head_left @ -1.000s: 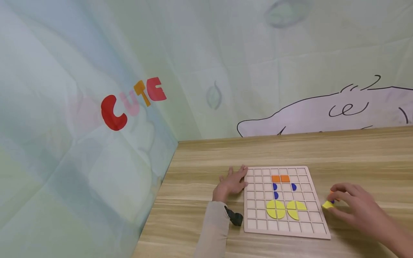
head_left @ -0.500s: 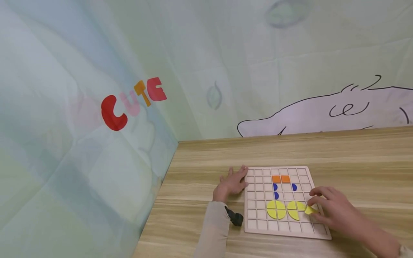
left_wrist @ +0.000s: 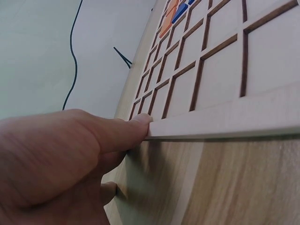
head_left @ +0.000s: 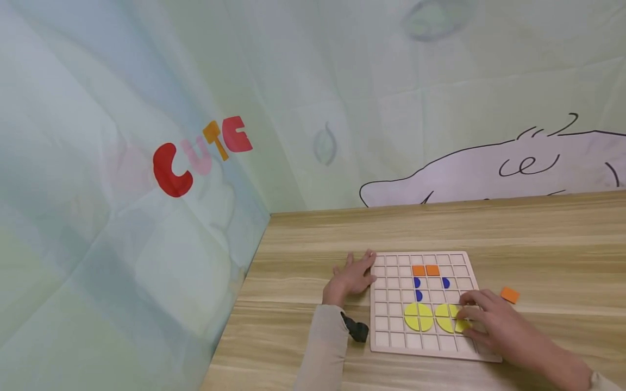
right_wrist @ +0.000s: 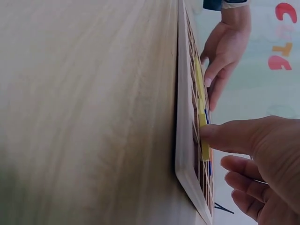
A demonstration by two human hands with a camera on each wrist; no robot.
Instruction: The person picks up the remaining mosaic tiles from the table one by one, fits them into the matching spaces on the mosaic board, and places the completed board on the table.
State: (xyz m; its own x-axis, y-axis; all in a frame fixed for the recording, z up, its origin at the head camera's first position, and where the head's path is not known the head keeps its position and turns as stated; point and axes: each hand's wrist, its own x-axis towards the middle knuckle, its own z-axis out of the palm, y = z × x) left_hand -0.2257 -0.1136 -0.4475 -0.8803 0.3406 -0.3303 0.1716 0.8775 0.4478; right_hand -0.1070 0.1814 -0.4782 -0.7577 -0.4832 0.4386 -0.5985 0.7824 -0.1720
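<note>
A pale square grid board [head_left: 389, 340] lies on the table. On it sit two orange squares [head_left: 425, 270], several small blue half-circles [head_left: 418, 296], a full yellow circle [head_left: 418, 317] of quarter pieces and a second yellow circle [head_left: 444, 317] partly covered by fingers. My right hand [head_left: 508, 328] is over the board's right side. Its thumb and fingers hold a yellow quarter-circle piece [head_left: 462, 326] at the second circle's lower right; in the right wrist view, the thumb [right_wrist: 225, 137] touches yellow. My left hand [head_left: 351, 278] rests at the board's left edge, its thumb [left_wrist: 136, 129] against the rim.
An orange square piece [head_left: 509, 295] lies on the wooden table [head_left: 303, 239], right of the board and close to my right hand. Printed fabric walls [head_left: 313, 163] stand behind the table and on its left side.
My right hand has moved left from the table onto the board, bringing the yellow quarter piece to the second circle. The orange piece beside the board is now uncovered. My left hand stays put.
</note>
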